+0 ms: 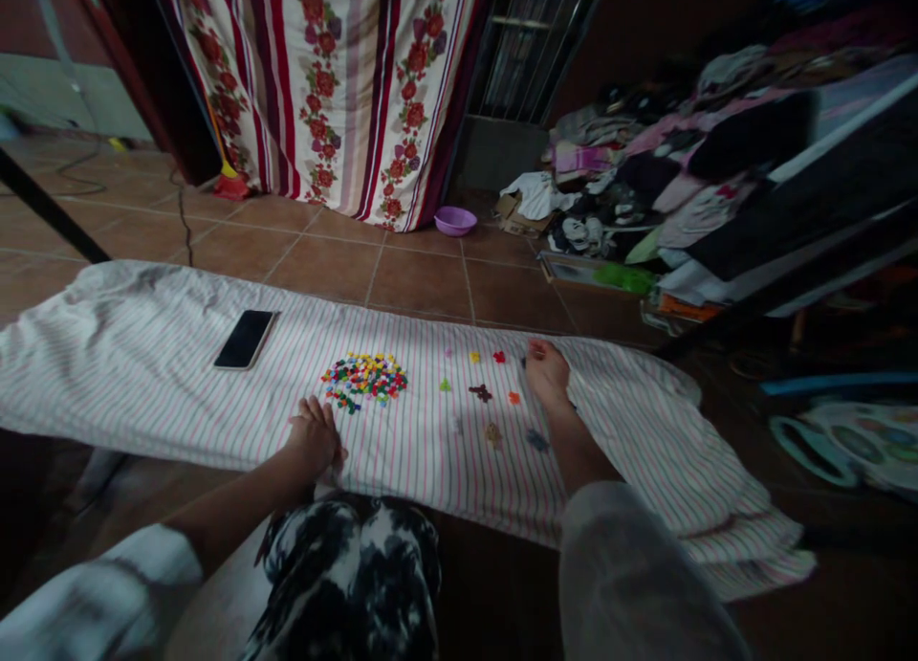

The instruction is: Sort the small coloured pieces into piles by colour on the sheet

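A mixed heap of small multicoloured beads (365, 379) lies on a striped cloth (402, 470). My left hand (314, 436) rests on the cloth just below and left of the heap, fingers loosely spread, holding nothing I can see. To the right of the heap, small single-colour groups are laid out: yellow beads (474, 357), red beads (500, 357), green beads (446, 385), dark brown beads (480, 393), orange beads (513, 398), tan beads (492, 434) and grey beads (537, 440). My right hand (547, 369) is pinched beside a dark group it partly covers; what its fingertips hold is hidden.
A smartphone (246, 340) lies on the cloth left of the heap. Beyond the cloth, a purple basin (455, 222) stands on the tiled floor by a floral curtain (322, 87). Piled clothes (645, 164) fill the right side, behind a dark slanted bar.
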{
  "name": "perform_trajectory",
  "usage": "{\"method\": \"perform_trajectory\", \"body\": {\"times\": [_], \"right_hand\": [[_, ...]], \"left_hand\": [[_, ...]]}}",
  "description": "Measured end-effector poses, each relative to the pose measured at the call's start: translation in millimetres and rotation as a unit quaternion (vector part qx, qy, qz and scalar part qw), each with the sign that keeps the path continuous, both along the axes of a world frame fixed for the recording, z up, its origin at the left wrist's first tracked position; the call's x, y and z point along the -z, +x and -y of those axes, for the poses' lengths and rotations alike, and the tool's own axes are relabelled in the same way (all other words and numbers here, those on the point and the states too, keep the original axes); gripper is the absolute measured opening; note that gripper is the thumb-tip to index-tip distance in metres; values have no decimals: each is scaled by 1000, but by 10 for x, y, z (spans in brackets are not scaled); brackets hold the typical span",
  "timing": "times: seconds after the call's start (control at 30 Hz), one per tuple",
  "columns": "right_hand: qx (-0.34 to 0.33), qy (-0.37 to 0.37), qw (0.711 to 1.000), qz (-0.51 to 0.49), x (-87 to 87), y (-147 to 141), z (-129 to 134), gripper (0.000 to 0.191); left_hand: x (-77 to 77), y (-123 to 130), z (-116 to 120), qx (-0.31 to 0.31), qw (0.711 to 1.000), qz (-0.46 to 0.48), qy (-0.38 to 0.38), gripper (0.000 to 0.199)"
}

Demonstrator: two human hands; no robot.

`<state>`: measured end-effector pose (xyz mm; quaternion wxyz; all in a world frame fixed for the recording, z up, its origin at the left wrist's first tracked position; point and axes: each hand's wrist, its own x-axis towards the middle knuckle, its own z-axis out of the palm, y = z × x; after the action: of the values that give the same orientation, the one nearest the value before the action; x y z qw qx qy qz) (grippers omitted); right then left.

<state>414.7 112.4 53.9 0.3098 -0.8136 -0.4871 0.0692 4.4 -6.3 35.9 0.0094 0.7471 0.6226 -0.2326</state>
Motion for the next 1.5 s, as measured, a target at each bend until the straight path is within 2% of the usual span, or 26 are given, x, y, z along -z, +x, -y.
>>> {"method": "perform_trajectory", "body": {"times": [0.1,0.17,0.23,0.37,0.5,0.6,0.77,0.9,1.07,1.2,1.33,1.5], "right_hand": [[-53,39,998,-14,-96,-389,6,33],[-116,55,991,-38,-95,-714,55,34],[-182,64,979,-65,-34,-1063,144,32],[-325,66,939,-89,204,-1734,410,28],[-396,13,917,-47,395,-2232,680,30],[-410,-23,912,17,414,-2452,787,35],[-413,-44,905,91,280,-2632,727,39],[-413,-43,902,118,201,-2705,662,39],[-428,-61,892,136,246,-2654,756,41],[-421,-62,895,132,283,-2552,787,43],[-398,-61,907,123,270,-2559,669,42],[-397,-51,908,121,286,-2693,498,39]], "left_hand": [[-1,13,-9,-23,1000,8,-18,79],[-4,23,-16,-38,999,14,-26,82],[-8,31,-20,-42,999,22,-26,82],[-19,42,-14,-45,999,18,-24,82],[-41,50,2,-45,998,17,-27,80],[-52,48,6,-45,998,33,-20,79],[-78,49,0,-50,997,36,-34,84],[-92,62,2,-45,998,18,-35,79],[-29,64,-5,-60,997,30,-32,82],[29,58,-13,-57,997,40,-26,81],[11,69,-12,-59,997,34,-26,80],[-15,83,2,-53,998,12,-23,81]]}}
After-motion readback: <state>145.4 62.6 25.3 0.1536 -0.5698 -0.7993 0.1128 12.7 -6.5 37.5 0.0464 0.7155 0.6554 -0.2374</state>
